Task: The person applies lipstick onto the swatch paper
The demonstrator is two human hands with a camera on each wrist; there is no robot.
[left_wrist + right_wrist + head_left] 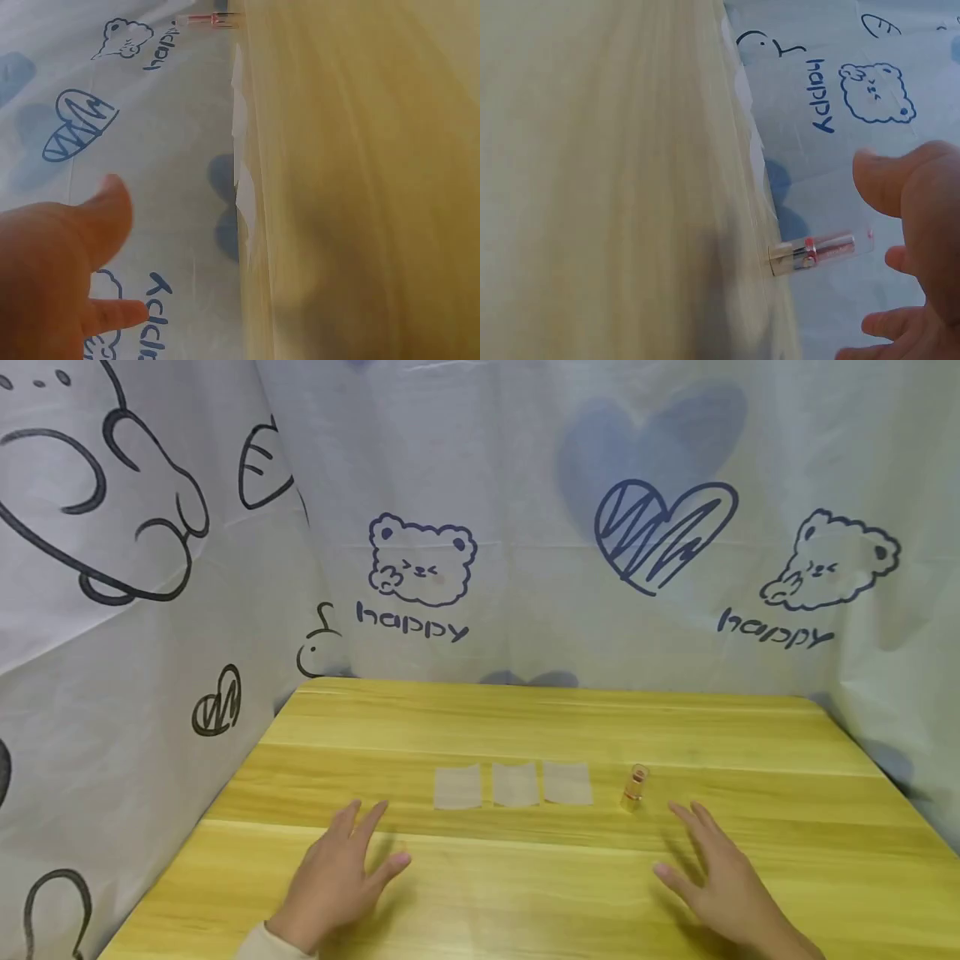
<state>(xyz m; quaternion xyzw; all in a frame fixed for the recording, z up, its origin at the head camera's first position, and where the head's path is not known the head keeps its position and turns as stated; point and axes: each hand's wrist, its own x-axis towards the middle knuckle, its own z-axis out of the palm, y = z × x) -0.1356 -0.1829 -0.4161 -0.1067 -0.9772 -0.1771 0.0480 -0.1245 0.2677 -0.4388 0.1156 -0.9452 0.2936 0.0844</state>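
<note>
Near at hand, over a yellowish wooden table (525, 881) and to the left: the left hand (333, 877), pale sleeve (276, 942) at the wrist, fingers loosely spread, thumb well apart, nothing in its grasp. Across from it, to the right, the right hand (723, 889), fingers likewise loosely spread, thumb pointing inward, holding nothing either — nearest to a small tube (633, 788). A little farther off, beyond the gap between the hands, three thin white paper squares in a row: left square (457, 788), middle square (515, 786), right square (567, 783), narrow gaps between, edges slightly curled (seen nearly edge-on in both wrist views). To the right of the row and apart from it, the tube, upright on the wood, gold at the base, red-banded, clear above; perhaps a lipstick, though too blurred to say for sure. Past the table's far edge, a pale back cloth (517, 468) with a left bear face (422, 560), a right bear face (832, 562), "happy" under each — and between them a scribbled heart (666, 535).
</note>
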